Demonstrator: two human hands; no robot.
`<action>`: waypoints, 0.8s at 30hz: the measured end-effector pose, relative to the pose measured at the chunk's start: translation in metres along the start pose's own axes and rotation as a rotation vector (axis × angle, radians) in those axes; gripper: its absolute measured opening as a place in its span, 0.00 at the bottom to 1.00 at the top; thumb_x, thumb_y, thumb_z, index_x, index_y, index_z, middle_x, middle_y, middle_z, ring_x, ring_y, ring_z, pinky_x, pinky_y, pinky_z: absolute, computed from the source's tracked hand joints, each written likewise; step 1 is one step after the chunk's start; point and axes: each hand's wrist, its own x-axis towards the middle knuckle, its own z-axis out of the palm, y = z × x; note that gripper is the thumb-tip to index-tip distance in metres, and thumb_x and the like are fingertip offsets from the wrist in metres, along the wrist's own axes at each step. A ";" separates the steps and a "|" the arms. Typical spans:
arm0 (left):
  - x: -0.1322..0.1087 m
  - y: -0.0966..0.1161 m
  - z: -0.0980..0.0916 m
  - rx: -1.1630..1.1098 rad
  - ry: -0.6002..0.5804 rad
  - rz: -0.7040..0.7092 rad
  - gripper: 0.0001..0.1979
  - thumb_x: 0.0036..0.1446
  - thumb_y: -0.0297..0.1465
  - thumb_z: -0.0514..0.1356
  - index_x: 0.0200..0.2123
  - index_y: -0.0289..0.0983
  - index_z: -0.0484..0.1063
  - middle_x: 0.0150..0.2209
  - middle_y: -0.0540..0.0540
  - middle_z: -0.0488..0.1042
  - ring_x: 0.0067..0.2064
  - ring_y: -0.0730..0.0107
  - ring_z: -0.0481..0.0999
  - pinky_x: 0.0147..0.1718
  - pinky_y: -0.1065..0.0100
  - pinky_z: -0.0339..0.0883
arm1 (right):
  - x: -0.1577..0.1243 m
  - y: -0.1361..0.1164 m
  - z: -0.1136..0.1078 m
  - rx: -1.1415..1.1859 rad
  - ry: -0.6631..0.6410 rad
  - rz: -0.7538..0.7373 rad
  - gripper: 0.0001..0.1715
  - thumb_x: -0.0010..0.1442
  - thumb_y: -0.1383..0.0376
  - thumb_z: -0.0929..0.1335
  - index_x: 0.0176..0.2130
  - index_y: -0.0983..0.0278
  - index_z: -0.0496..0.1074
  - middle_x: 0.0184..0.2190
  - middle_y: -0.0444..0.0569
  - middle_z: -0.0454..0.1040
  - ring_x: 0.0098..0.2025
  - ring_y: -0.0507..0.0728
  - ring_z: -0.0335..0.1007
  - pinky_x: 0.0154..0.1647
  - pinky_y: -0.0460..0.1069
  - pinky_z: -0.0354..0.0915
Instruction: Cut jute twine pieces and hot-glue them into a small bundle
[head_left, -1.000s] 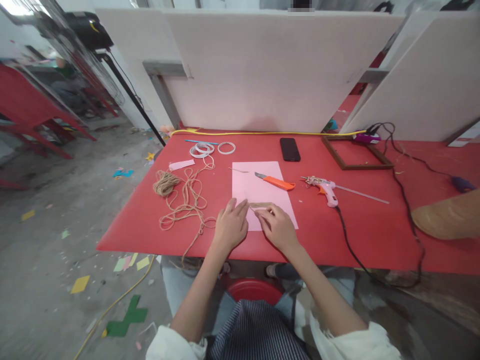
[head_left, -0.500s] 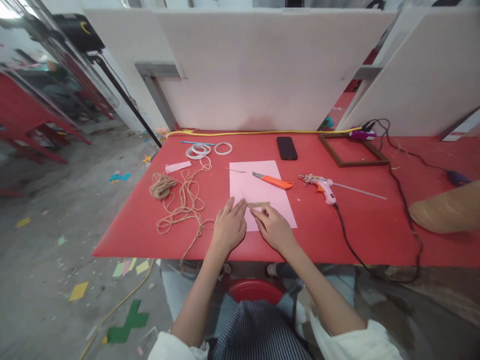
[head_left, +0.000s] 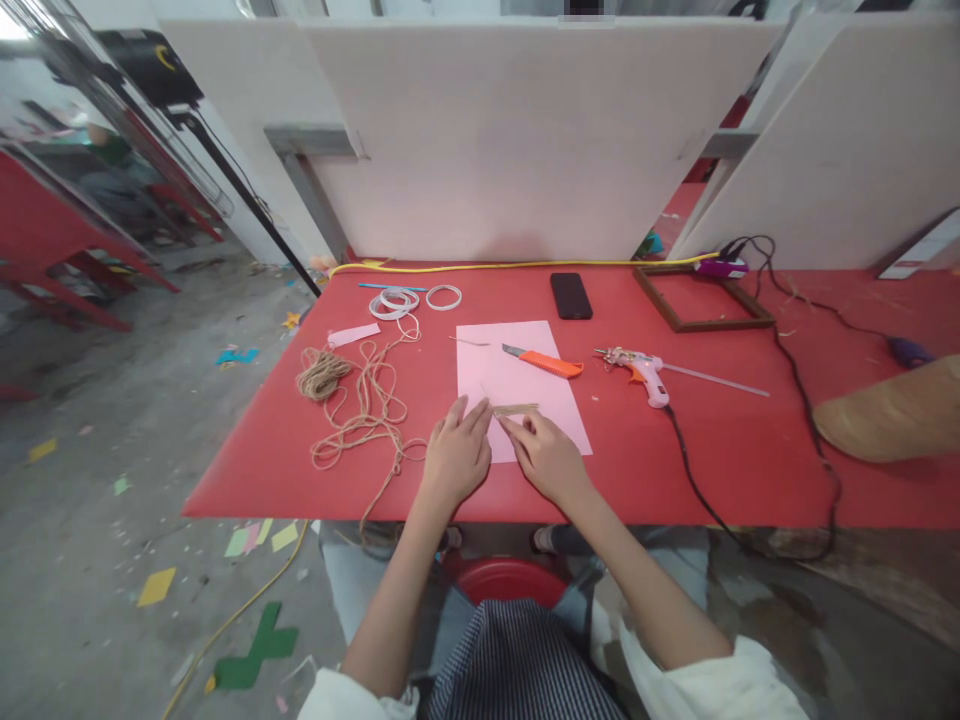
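Observation:
My left hand (head_left: 459, 445) lies on a pink sheet of paper (head_left: 517, 360), its fingers stretched forward and the fingertips at the left end of a short row of twine strands (head_left: 517, 409). My right hand (head_left: 551, 455) is bent, with its thumb and finger at the lower edge of those strands. Its fingertips partly cover their contact with the twine. An orange utility knife (head_left: 551, 363), blade out to the left, rests on the upper part of the paper. Near it is a thin loose piece of twine (head_left: 470, 342).
Left lie a twine bundle (head_left: 322, 374), white rings (head_left: 394, 303), a blue stick (head_left: 390, 287) and a pink strip (head_left: 353, 335). A phone (head_left: 571, 296), brown frame (head_left: 701, 322) and corded pink glue gun (head_left: 646, 372) are to the right. A white panel (head_left: 510, 140) stands behind.
The view has shifted very slightly. Both hands stay in nearly the same place at the twine strands, and the other things have not moved on the table.

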 end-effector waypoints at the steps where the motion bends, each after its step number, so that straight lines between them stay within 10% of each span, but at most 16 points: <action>1: 0.000 0.000 0.000 -0.001 0.003 0.001 0.27 0.65 0.28 0.50 0.67 0.40 0.65 0.68 0.45 0.65 0.71 0.50 0.57 0.60 0.48 0.67 | 0.000 0.000 0.000 -0.003 -0.007 -0.006 0.22 0.72 0.65 0.61 0.59 0.57 0.75 0.40 0.53 0.72 0.41 0.57 0.67 0.40 0.48 0.64; 24: -0.001 0.001 -0.003 0.035 -0.028 0.032 0.28 0.64 0.28 0.51 0.67 0.42 0.65 0.70 0.47 0.63 0.71 0.47 0.56 0.59 0.47 0.67 | 0.000 0.000 0.002 0.019 -0.016 0.031 0.23 0.70 0.68 0.61 0.59 0.62 0.75 0.44 0.56 0.72 0.43 0.59 0.68 0.44 0.51 0.67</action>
